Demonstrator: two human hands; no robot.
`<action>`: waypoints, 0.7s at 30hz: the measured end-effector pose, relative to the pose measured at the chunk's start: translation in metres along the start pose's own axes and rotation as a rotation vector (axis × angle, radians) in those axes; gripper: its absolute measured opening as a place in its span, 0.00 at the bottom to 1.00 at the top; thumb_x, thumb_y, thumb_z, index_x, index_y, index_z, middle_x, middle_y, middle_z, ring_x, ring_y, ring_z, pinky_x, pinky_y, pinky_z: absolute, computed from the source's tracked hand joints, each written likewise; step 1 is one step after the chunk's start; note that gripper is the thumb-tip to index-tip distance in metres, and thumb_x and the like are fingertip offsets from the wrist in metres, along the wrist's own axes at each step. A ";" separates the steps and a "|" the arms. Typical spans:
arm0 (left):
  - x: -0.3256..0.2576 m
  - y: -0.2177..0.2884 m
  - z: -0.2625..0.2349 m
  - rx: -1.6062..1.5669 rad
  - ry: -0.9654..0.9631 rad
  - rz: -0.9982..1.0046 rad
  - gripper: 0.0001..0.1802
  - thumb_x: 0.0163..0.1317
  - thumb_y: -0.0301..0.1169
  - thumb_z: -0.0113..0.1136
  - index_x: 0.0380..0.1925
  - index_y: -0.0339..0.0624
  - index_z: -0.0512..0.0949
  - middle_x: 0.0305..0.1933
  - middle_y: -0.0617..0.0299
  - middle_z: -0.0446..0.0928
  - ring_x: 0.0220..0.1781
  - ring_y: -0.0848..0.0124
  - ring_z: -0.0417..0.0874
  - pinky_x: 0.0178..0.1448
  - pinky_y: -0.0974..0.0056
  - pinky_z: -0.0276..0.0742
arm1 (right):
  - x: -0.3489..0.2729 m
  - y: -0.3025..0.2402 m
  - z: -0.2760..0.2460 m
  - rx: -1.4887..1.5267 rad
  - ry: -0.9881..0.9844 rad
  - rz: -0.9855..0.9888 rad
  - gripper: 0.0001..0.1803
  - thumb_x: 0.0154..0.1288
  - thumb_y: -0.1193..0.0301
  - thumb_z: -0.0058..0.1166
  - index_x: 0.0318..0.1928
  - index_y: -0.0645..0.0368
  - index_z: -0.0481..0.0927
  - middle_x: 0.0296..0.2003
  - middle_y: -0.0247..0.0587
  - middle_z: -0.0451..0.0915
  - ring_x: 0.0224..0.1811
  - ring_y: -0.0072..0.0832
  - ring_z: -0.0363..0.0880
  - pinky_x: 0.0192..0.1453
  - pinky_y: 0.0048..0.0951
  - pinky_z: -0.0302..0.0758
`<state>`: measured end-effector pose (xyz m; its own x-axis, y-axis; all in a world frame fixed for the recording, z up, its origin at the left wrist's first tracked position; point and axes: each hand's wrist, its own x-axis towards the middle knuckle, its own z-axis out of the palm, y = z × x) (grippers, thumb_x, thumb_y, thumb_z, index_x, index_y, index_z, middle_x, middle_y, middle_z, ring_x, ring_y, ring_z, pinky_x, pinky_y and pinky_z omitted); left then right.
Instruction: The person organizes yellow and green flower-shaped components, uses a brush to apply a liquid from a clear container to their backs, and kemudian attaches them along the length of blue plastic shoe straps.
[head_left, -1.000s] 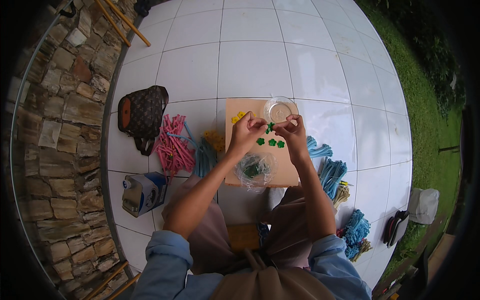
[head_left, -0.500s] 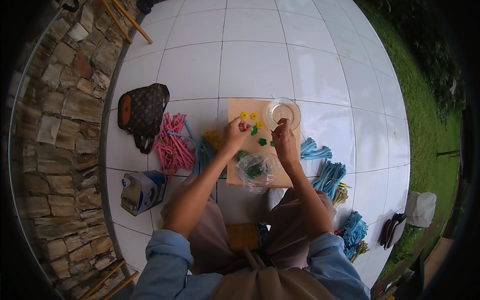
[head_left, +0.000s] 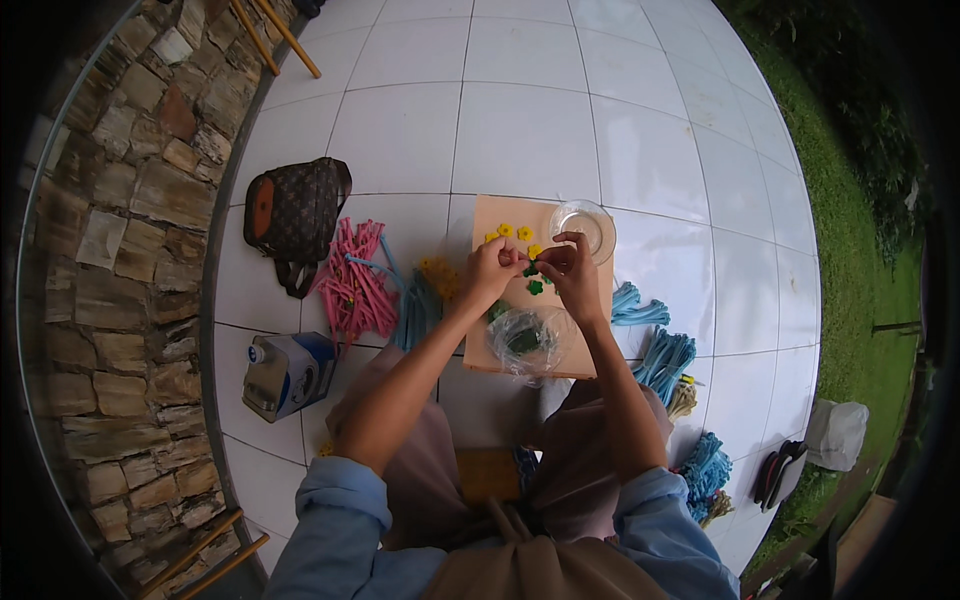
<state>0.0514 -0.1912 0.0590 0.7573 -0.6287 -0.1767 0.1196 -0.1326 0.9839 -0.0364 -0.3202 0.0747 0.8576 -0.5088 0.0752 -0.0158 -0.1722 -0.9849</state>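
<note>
Both hands (head_left: 532, 265) now nearer, above board (head_left: 510, 300).

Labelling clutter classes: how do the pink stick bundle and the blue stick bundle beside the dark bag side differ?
The pink stick bundle is larger and fanned out loosely; the blue stick bundle is narrower and tighter. Pink lies nearer the dark patterned handbag; blue lies nearer the tan board. Both lie on the white tile floor.

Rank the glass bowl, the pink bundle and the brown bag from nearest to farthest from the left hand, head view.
1. Glass bowl: just right of the left hand, on the board.
2. Pink bundle: left, on the tiles.
3. Brown bag: farther left, by the stone wall.
</note>
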 end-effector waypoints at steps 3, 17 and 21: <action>0.000 -0.007 -0.008 0.160 0.059 0.005 0.10 0.51 0.17 0.59 0.23 0.37 0.67 0.30 0.57 0.78 0.34 0.73 0.81 0.34 0.71 0.78 | 0.002 0.002 0.001 -0.135 -0.011 -0.013 0.21 0.51 0.84 0.54 0.44 0.60 0.63 0.26 0.43 0.79 0.29 0.30 0.80 0.34 0.28 0.76; -0.004 -0.009 -0.002 0.740 0.143 0.423 0.09 0.44 0.22 0.64 0.25 0.37 0.72 0.27 0.55 0.75 0.32 0.59 0.78 0.36 0.59 0.72 | 0.009 0.009 0.006 -0.440 0.015 -0.223 0.14 0.55 0.83 0.47 0.42 0.62 0.64 0.26 0.46 0.77 0.31 0.40 0.77 0.34 0.35 0.74; -0.006 0.016 -0.003 0.657 0.125 0.327 0.12 0.49 0.29 0.63 0.32 0.38 0.72 0.35 0.55 0.74 0.38 0.60 0.77 0.41 0.60 0.73 | 0.003 -0.036 -0.027 -0.278 -0.083 0.105 0.20 0.60 0.71 0.53 0.50 0.60 0.61 0.35 0.49 0.78 0.35 0.36 0.80 0.36 0.31 0.76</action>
<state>0.0506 -0.1873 0.0761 0.7609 -0.6275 0.1652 -0.5030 -0.4095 0.7611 -0.0469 -0.3383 0.1147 0.8827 -0.4673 -0.0490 -0.2366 -0.3520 -0.9056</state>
